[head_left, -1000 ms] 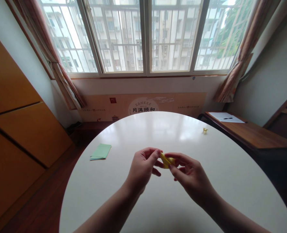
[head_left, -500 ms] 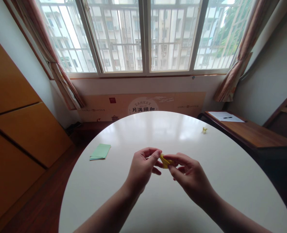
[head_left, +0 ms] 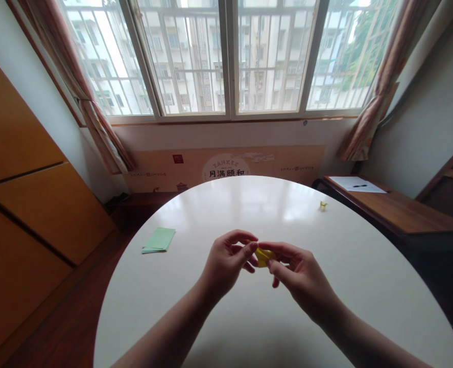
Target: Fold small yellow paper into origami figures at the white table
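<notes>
Above the middle of the round white table (head_left: 326, 317) both my hands pinch one small folded piece of yellow paper (head_left: 263, 256). My left hand (head_left: 226, 263) grips its left end between thumb and forefinger, the other fingers curled. My right hand (head_left: 301, 278) holds the right end with thumb and fingertips pressed together. Most of the paper is hidden by my fingers.
A small stack of green paper sheets (head_left: 159, 239) lies near the table's left edge. A tiny yellow folded figure (head_left: 323, 205) stands at the far right of the table. A wooden side desk (head_left: 398, 212) with a sheet and pen (head_left: 358, 185) is to the right, orange cabinets (head_left: 27, 204) to the left.
My hands have drawn slightly closer together around the yellow paper, and my left fingers have shifted over its end. Nothing else has moved.
</notes>
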Demonstrator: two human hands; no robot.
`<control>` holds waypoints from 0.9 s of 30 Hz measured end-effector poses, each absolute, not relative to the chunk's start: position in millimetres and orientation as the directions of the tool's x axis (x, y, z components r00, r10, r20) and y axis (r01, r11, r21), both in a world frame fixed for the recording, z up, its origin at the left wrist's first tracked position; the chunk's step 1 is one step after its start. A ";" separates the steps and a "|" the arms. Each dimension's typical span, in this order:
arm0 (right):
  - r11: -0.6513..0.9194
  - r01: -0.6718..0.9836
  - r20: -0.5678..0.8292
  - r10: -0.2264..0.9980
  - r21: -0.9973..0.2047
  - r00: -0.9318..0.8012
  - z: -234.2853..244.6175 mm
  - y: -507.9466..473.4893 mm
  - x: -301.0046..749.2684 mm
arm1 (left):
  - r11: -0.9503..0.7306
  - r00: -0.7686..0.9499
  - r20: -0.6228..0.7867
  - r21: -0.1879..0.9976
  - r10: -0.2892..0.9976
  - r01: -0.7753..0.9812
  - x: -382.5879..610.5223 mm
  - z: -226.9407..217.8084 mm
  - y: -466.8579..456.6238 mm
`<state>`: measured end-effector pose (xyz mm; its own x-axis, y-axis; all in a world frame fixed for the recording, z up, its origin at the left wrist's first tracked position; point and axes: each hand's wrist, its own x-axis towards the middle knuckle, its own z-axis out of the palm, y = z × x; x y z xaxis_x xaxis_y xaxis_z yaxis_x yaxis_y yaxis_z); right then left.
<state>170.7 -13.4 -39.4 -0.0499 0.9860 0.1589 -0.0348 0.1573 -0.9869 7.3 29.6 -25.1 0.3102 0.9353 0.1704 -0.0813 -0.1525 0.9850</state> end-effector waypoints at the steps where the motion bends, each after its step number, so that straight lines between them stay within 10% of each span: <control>1: 0.161 -0.048 0.163 0.985 -0.986 -0.046 -39.5 -13.3 171.2 | -0.170 0.332 0.186 0.982 0.925 -0.077 6.2 -25.1 30.1; 10: 0.203 -0.088 0.207 0.977 -0.975 -0.042 -41.6 -14.3 171.9 | -0.202 0.367 0.205 0.978 0.907 -0.048 0.1 -23.8 33.0; 18: 0.269 -0.015 0.270 0.963 -0.963 -0.004 -42.0 -14.0 170.0 | 0.129 0.484 -0.096 0.991 0.870 -0.035 11.8 -20.4 22.9; 27: 0.177 -0.065 0.182 0.980 -0.982 -0.077 -42.3 -10.2 172.9 | -0.020 0.397 -0.021 0.995 0.918 0.099 5.3 -15.4 25.9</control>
<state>172.9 -10.2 -42.3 -0.0766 0.9803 0.1818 -0.0654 0.1770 -0.9820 5.3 25.9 -15.4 0.3970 0.9176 -0.0209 0.0989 -0.0202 0.9949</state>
